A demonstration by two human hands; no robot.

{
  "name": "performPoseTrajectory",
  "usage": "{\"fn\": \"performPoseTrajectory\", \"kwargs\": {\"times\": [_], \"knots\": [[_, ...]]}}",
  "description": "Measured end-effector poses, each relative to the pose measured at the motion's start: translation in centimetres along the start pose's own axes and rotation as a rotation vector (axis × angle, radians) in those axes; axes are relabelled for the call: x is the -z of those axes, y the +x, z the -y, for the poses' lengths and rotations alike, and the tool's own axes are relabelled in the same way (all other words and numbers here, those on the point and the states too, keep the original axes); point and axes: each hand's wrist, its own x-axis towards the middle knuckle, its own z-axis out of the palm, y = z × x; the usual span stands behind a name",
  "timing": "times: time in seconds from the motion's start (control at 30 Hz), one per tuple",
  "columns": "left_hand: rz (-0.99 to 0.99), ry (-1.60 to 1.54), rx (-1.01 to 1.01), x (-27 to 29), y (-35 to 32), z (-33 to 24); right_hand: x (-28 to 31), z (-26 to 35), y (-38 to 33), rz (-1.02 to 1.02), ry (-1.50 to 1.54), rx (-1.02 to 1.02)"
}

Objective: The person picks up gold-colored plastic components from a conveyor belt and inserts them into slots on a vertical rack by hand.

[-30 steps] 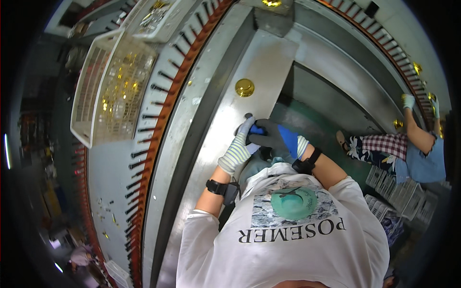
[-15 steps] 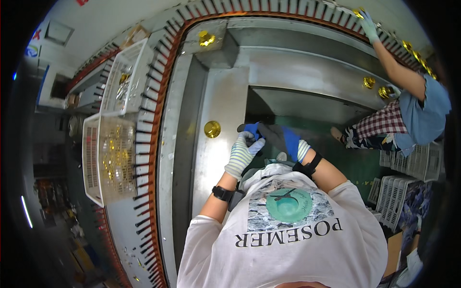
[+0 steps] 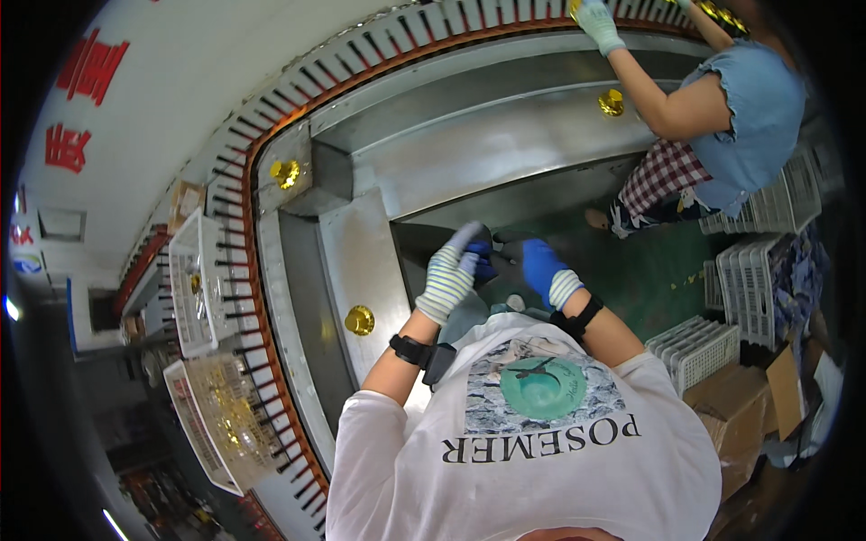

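Note:
My left hand [image 3: 448,278] wears a white-and-yellow striped knit glove with bluish fingers. A dark blue and black piece of fabric, which looks like a work glove [image 3: 484,263], hangs between its thumb and fingers. Over a striped cuff, my right hand [image 3: 547,269] has on a blue glove with dark finger ends. Its fingers point left toward the loose glove; whether they touch it is too dark to make out. Left of my hands, a shiny gold cup-shaped part [image 3: 359,320] sits on the metal ledge [image 3: 365,261].
Black-and-red pegs line a curved track [image 3: 255,311]. Beyond it stand a white basket [image 3: 185,298] and another white basket [image 3: 194,424] with gold and clear parts. Another gold part [image 3: 285,174] rests on a metal box. A gloved co-worker [image 3: 749,135] reaches to the track; crates [image 3: 749,284] stand at right.
My view has turned rightward. The stretched blue-and-grey glove no longer spans both hands; the right hand now shows blue glove over its back. The co-worker appears nearer, arms still at the track.

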Motion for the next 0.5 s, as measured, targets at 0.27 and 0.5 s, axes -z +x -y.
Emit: {"fn": "performPoseTrajectory", "kwargs": {"times": [0.27, 0.5], "knots": [[0.523, 1.007, -0.182, 1.5, 6.8, -0.8, 2.6, -4.1, 4.0, -0.157, -0.101, -0.358], [0.665, 0.653, 0.357, 0.5, 17.1, 8.1, 1.5, -2.0, 10.0, -0.447, -0.564, 0.248]]}}
